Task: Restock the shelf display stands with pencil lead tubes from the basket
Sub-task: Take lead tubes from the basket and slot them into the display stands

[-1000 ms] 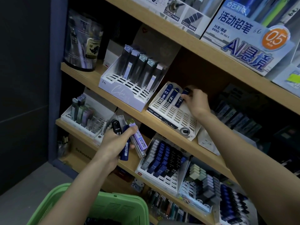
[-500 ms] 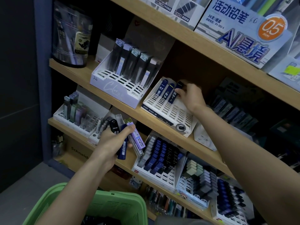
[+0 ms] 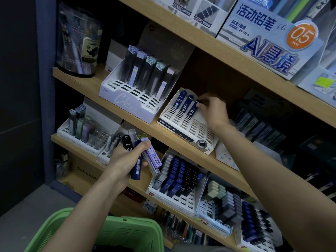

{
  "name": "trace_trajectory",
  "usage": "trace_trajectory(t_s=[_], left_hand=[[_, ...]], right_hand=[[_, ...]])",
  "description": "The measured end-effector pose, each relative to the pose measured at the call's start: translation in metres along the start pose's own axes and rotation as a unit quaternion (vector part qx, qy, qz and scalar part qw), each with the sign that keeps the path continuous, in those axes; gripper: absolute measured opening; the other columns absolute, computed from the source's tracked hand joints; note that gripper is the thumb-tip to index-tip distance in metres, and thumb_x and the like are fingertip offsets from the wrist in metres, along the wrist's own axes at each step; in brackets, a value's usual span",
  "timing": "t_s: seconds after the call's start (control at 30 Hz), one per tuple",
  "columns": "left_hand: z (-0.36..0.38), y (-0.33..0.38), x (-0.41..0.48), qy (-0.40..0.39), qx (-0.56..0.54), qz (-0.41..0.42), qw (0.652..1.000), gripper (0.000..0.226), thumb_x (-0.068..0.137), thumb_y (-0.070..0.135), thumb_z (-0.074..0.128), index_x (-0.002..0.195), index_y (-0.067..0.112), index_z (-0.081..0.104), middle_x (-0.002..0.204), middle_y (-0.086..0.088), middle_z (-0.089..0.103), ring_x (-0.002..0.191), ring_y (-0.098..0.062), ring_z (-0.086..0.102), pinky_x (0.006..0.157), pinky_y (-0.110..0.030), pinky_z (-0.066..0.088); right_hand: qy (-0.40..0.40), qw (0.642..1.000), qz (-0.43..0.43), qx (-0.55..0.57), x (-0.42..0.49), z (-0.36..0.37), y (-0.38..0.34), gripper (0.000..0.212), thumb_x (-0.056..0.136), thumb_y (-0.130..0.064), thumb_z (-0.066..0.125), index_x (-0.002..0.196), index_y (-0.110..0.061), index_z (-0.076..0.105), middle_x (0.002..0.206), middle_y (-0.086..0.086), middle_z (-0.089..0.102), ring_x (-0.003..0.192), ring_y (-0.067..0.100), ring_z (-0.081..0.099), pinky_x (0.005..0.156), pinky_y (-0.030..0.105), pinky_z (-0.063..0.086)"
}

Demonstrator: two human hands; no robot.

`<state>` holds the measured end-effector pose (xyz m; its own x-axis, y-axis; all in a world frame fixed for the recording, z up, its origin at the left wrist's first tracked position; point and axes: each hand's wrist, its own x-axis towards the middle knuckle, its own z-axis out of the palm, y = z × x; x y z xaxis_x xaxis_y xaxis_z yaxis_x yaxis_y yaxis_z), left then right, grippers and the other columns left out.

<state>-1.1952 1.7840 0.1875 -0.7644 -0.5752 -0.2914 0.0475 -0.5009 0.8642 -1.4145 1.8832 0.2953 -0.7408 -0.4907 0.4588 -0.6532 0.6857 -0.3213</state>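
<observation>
My right hand pinches the top of a dark blue lead tube standing in the back row of a white slotted display stand on the middle shelf. Two more blue tubes stand to its left in that row. My left hand grips a bundle of lead tubes, black, blue, clear and purple ones, in front of the lower shelf. The green basket is at the bottom, under my left forearm.
A larger white stand with tall grey tubes sits left of the slotted stand. Lower shelves carry several fuller stands of tubes and erasers. Boxes of mechanical pencils fill the top shelf. A clear tub stands at the far left.
My right hand has stayed on the third blue tube in the back row. My left hand keeps its bundle. The view has shifted slightly.
</observation>
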Motion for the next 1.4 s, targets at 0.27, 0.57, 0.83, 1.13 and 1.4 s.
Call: trace_trajectory(t_s=[0.27, 0.57, 0.83, 1.13, 1.4], left_hand=[[0.001, 0.004, -0.003, -0.008, -0.024, 0.002, 1.000, 0.013, 0.085, 0.025, 0.068, 0.080, 0.013, 0.065, 0.058, 0.003, 0.065, 0.046, -0.006, 0.054, 0.052, -0.020, 0.047], [0.002, 0.006, -0.013, -0.043, -0.043, 0.027, 0.998, 0.009, 0.086, 0.022, 0.066, 0.084, 0.013, 0.066, 0.064, 0.002, 0.068, 0.051, -0.004, 0.060, 0.050, -0.016, 0.050], [0.009, 0.003, -0.034, -0.085, -0.023, 0.041, 0.995, 0.024, 0.071, 0.033, 0.068, 0.085, 0.014, 0.069, 0.074, -0.004, 0.071, 0.064, -0.015, 0.060, 0.058, -0.024, 0.048], [0.061, -0.013, -0.060, -0.104, -0.002, -0.008, 0.995, 0.017, 0.082, 0.022, 0.068, 0.091, 0.007, 0.068, 0.072, -0.002, 0.073, 0.046, -0.009, 0.047, 0.042, -0.016, 0.045], [0.121, -0.015, -0.076, -0.159, 0.015, -0.012, 0.987, 0.017, 0.081, 0.023, 0.068, 0.090, 0.009, 0.066, 0.074, 0.000, 0.073, 0.042, -0.004, 0.048, 0.046, -0.017, 0.046]], right_hand=[[0.101, 0.994, -0.041, 0.002, -0.029, -0.003, -0.026, 0.032, 0.096, -0.014, 0.051, 0.128, -0.012, 0.050, 0.118, 0.008, 0.052, 0.102, 0.011, 0.054, 0.085, 0.015, 0.044], [-0.340, 0.915, 0.005, 0.217, -0.129, 0.001, -0.075, 0.027, 0.092, -0.025, 0.059, 0.116, -0.013, 0.059, 0.087, -0.006, 0.064, 0.072, 0.002, 0.062, 0.066, 0.014, 0.052], [-0.367, 0.868, 0.084, 0.325, -0.140, -0.025, -0.062, 0.019, 0.089, -0.009, 0.062, 0.108, -0.005, 0.059, 0.098, 0.015, 0.069, 0.086, 0.021, 0.068, 0.085, 0.033, 0.057], [-0.214, 0.906, 0.129, 0.341, -0.170, -0.104, 0.002, 0.039, 0.083, 0.001, 0.067, 0.105, -0.021, 0.044, 0.087, 0.011, 0.067, 0.072, 0.011, 0.070, 0.063, 0.021, 0.055], [0.051, 0.989, 0.103, 0.088, -0.149, -0.176, 0.102, 0.009, 0.097, -0.011, 0.050, 0.098, -0.016, 0.057, 0.088, 0.003, 0.062, 0.081, 0.018, 0.066, 0.078, 0.032, 0.056]])
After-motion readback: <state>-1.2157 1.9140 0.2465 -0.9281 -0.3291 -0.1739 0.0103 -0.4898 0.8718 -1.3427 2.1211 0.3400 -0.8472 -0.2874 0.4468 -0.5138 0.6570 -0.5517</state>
